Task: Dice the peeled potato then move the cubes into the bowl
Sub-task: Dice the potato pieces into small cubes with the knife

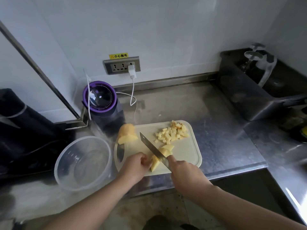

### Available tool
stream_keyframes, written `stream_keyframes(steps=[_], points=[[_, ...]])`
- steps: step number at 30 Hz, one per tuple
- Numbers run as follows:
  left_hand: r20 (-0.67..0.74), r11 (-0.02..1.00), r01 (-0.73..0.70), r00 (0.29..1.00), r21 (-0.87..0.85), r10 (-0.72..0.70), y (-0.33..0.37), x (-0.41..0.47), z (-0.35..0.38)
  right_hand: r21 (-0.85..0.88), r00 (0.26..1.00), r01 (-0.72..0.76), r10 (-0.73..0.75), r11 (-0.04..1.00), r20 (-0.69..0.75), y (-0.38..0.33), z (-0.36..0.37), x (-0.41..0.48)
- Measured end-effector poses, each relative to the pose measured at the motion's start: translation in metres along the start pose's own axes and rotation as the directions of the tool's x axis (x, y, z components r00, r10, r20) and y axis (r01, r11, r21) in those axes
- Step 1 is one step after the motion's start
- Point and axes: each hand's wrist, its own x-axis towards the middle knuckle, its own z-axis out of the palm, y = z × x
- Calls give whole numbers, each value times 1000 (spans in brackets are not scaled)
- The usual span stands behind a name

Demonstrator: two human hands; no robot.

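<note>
On the cream cutting board [186, 151] my right hand [184, 173] grips a knife [152, 147] whose blade lies across a strip of peeled potato [162, 157]. My left hand [137, 164] holds the near end of that strip with curled fingers. A pile of several potato cubes [173, 133] lies at the board's far right. A large uncut potato chunk [127, 133] sits at the board's far left corner. The clear plastic bowl [66, 173] stands empty to the left of the board.
A purple-rimmed appliance [101, 100] stands behind the bowl, with a white charger cable [132, 90] running to the wall socket. A dark container [245, 97] sits at the back right. The steel counter's front edge runs just below the board.
</note>
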Motion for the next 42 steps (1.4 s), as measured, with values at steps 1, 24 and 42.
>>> stream_keyframes(steps=[1,24,42], points=[[4,1000,29,1000,-9,-29,-2,4,4,-12,1000,6,-6,1000,11,-1,2,-1],[62,995,47,997,-90,-42,-6,24,18,-168,997,52,-42,984,61,-9,7,-3],[27,998,56,998,-2,-56,1,19,14,-114,997,16,-8,993,72,-5,16,12]])
